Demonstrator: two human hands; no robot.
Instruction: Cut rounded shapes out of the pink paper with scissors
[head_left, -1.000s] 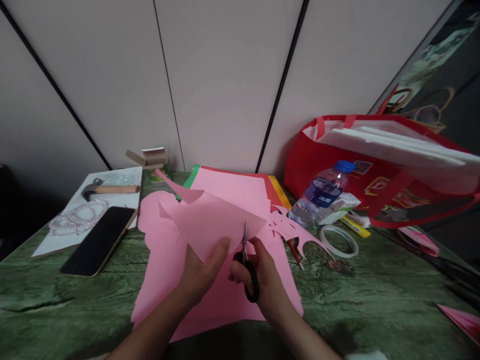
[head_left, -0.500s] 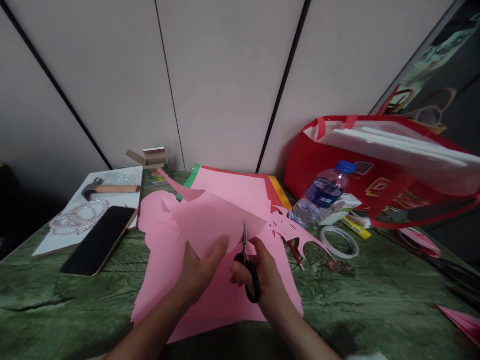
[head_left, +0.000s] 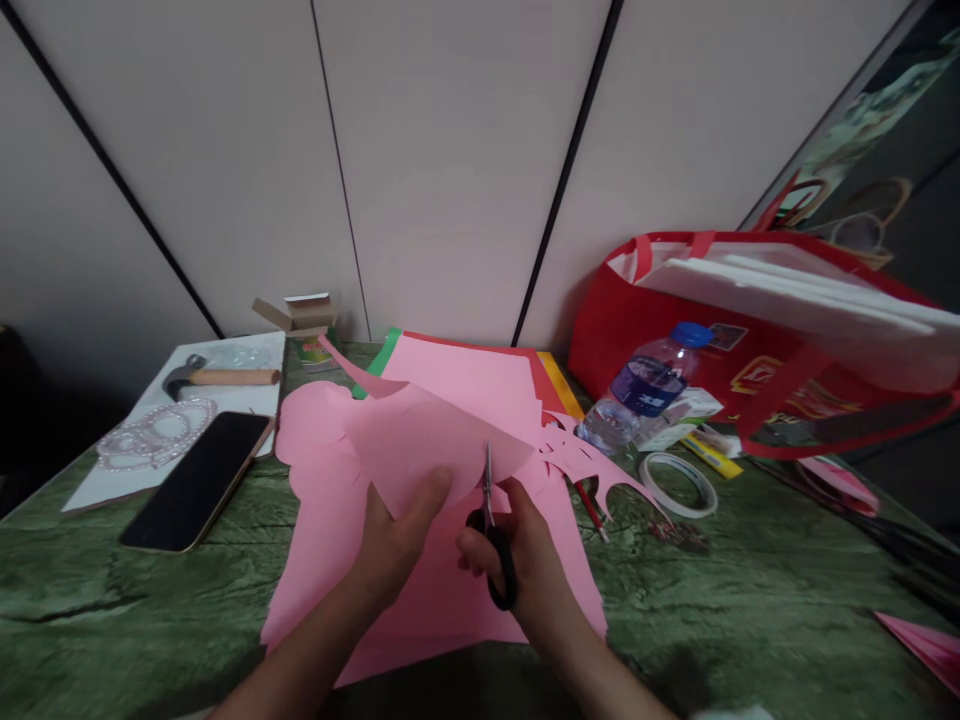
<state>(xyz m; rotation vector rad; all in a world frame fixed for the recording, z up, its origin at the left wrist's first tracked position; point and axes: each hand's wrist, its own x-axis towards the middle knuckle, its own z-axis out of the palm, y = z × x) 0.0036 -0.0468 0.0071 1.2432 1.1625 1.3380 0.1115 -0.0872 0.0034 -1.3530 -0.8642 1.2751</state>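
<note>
My left hand (head_left: 401, 535) grips a pink sheet of paper (head_left: 420, 440) by its near edge, thumb on top and the other fingers hidden beneath. In my right hand (head_left: 525, 550) is a pair of scissors (head_left: 501, 565) with black handles, its blades pointing away from me at the paper's right part. One blade lies over the paper, and a strip of the sheet curls up at the far left. Below both hands lies a stack of pink paper (head_left: 442, 610). A rounded pink cut-out (head_left: 311, 420) rests on the stack's left side.
Left are a phone (head_left: 199, 485), a hammer (head_left: 225, 377) and beaded strands (head_left: 154, 435). A small opened box (head_left: 313, 330) stands behind. To the right are pink scraps (head_left: 589, 460), a red pencil (head_left: 591, 510), a water bottle (head_left: 641, 385), a tape roll (head_left: 679, 485) and a red bag (head_left: 630, 300).
My right hand and the scissors have shifted very slightly to the left. My left hand has moved a little the same way, still gripping the sheet.
</note>
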